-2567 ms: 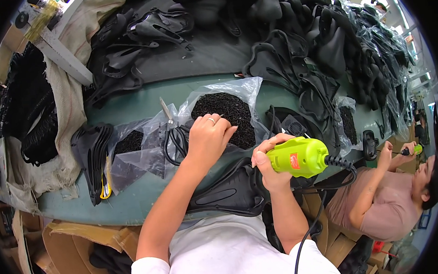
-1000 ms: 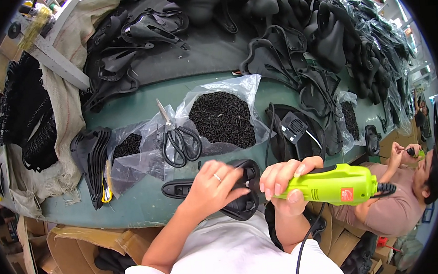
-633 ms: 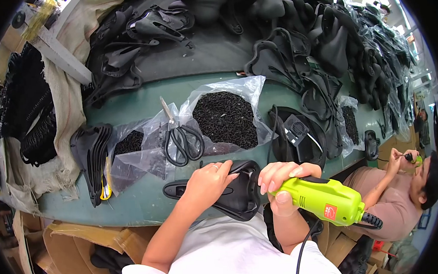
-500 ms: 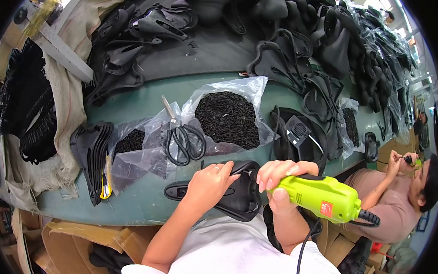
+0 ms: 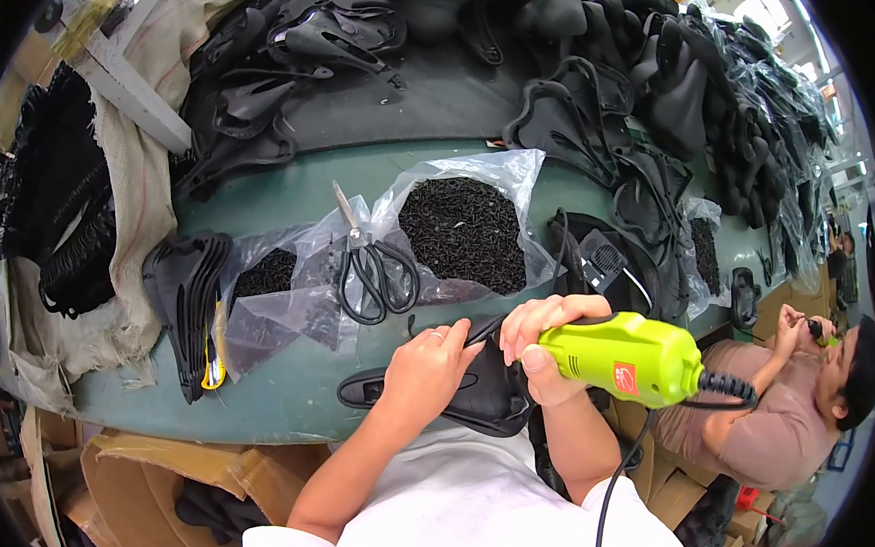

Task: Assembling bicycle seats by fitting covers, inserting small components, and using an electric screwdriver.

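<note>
My right hand (image 5: 550,347) is wrapped round the front of a lime-green corded electric screwdriver (image 5: 628,360), held level with its dark tip pointing left. Under both hands a black bicycle saddle (image 5: 487,399) lies at the table's near edge, its narrow nose to the left. My left hand (image 5: 426,376) is closed over the saddle's middle, thumb and forefinger beside the screwdriver's tip. What exactly those fingertips pinch is hidden. Just beyond, black-handled scissors (image 5: 365,268) lie next to an open plastic bag (image 5: 532,182) full of small black screw-like pieces (image 5: 460,234).
A stack of black saddle shells (image 5: 183,289) and a yellow utility knife (image 5: 214,359) sit at left. More saddle parts (image 5: 569,125) crowd the far side and right. A cardboard box (image 5: 140,482) stands below the edge. At right a co-worker (image 5: 757,414) works with another tool.
The screwdriver and my right hand have risen slightly and shifted a little left, away from the saddle. My left hand stays on the saddle. The whole view has shifted slightly.
</note>
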Tool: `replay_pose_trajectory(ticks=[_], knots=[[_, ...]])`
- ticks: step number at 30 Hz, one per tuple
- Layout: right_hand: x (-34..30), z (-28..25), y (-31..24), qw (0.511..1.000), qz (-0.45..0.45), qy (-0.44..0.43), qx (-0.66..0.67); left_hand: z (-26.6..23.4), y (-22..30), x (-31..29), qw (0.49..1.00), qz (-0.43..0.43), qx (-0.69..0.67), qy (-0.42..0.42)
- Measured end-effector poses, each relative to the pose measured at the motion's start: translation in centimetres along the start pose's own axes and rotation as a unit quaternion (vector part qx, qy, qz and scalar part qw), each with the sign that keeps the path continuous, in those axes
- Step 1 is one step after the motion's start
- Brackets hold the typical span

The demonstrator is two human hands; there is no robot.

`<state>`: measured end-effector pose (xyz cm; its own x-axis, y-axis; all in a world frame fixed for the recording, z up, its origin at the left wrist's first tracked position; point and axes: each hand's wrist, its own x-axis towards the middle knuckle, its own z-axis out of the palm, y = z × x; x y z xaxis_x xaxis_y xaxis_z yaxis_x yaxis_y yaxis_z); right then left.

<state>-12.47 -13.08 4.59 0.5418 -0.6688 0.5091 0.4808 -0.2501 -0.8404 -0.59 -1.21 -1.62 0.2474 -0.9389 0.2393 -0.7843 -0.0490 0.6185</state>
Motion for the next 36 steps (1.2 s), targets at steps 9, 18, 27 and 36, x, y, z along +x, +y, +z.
replay_pose_trajectory(ticks=[9,18,27,36], knots=[[-1.0,-1.4,-3.1,0.999,0.002,-0.042,0.017,0.2,0.7,1.0,0.994,-0.072,-0.073,0.025],[-4.7,-3.8,0.5,1.0,-0.022,-0.001,-0.001,-2.1,-3.5,10.4,0.996,0.065,0.017,0.065],[-5.3,-3.7,0.5,0.999,-0.036,0.036,-0.003,0.5,-6.0,13.0,0.97,0.132,0.202,0.026],[-5.0,-3.8,0.5,0.999,-0.026,0.034,0.006,-0.4,-4.1,12.7,0.987,0.11,0.101,0.065]])
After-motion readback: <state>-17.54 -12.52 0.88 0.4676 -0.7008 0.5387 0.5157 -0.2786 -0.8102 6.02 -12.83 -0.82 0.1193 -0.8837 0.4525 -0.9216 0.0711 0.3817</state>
